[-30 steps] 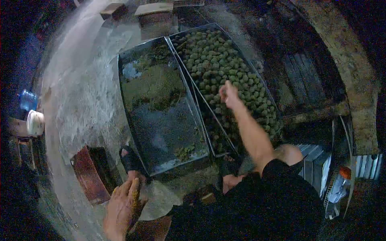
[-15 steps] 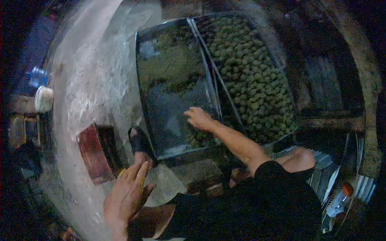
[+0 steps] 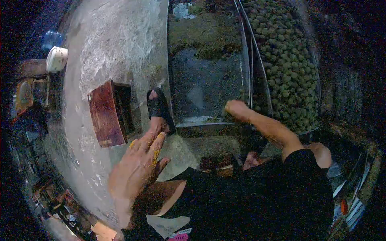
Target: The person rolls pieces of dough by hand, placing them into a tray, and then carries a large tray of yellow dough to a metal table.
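My left hand (image 3: 138, 166) is stretched out, palm down, above my left leg. Its fingers are extended and smeared with a yellow-orange paste, and nothing is held in it. My right hand (image 3: 239, 111) is curled closed over the near right corner of a dark tray (image 3: 205, 90). What its fingers hold, if anything, is hidden. Greenish-brown crumbly material (image 3: 207, 38) is spread over the far part of this tray. Beside it on the right, a second tray is filled with rounded greenish balls (image 3: 285, 72).
A low reddish wooden stool (image 3: 106, 114) stands on the grey floor (image 3: 116, 44), left of my sandalled foot (image 3: 159, 106). Farther left are a white tub (image 3: 57, 59) and a blue clear water jug (image 3: 52, 39). A bottle with an orange cap (image 3: 344, 207) lies at lower right.
The view has shifted, so the trays appear higher and farther right. My right hand has moved toward the tray's near right corner and its fingers are more curled. My left hand stays outstretched.
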A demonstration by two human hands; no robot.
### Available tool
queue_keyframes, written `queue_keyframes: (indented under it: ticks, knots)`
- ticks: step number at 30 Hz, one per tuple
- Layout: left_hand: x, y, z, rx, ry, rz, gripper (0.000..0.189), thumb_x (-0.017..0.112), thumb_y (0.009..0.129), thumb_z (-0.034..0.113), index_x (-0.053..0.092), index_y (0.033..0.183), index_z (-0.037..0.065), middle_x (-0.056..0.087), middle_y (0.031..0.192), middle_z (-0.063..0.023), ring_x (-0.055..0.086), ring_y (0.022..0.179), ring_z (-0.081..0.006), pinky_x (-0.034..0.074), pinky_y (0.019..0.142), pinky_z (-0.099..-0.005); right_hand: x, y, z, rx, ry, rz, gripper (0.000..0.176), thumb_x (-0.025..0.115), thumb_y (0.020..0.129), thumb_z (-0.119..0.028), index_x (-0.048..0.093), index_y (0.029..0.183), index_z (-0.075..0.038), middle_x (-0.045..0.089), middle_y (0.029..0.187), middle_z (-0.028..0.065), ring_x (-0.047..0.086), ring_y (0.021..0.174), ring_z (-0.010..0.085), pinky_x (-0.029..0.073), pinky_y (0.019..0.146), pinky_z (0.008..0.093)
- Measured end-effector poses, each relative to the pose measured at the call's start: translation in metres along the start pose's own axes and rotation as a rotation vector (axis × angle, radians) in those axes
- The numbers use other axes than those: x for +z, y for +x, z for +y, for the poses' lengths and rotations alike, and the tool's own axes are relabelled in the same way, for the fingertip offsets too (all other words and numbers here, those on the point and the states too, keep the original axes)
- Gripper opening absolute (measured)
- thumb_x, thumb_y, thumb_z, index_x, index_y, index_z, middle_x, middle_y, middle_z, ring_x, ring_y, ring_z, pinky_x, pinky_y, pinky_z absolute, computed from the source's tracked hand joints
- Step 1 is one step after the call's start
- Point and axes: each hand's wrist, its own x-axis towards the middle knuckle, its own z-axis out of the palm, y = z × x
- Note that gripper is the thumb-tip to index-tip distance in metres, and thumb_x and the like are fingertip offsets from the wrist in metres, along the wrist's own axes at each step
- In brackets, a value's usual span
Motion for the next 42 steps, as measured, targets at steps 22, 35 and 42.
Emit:
queue_keyframes:
  ticks: [22,35,42]
  knots:
    - [-0.007,-0.009,0.012,0.113,0.029,0.1,0.063,0.065,0.079,0.024,0.037,0.134,0.009,0.048,0.127,-0.0146,0.049,0.111,-0.0342,0.041,0.095,-0.0399,-0.069,-0.014,-0.017,0.647,1.866,0.287,0.02,0.058,0.086,-0.026,0.052,0.091,-0.007,0.06,0.076,0.0065,0.058,0.06,0.0158,0.047,0.049,0.0293]
    - [-0.008,-0.017,0.011,0.124,0.044,0.128,0.054,0.06,0.082,0.023,0.04,0.131,0.009,0.049,0.125,-0.0152,0.049,0.111,-0.034,0.041,0.095,-0.0398,-0.046,-0.002,-0.029,0.728,1.345,0.373,0.027,0.054,0.088,-0.027,0.056,0.073,-0.005,0.061,0.069,0.0063,0.048,0.047,0.011,0.035,0.04,0.0276]
    - [-0.001,-0.022,0.009,0.185,0.055,0.218,0.052,0.057,0.084,0.024,0.041,0.129,0.005,0.049,0.125,-0.0159,0.049,0.113,-0.033,0.04,0.096,-0.0387,-0.058,-0.01,-0.036,1.062,1.487,0.443,0.026,0.051,0.091,-0.031,0.06,0.082,-0.007,0.062,0.074,0.0083,0.052,0.054,0.016,0.033,0.042,0.0291]
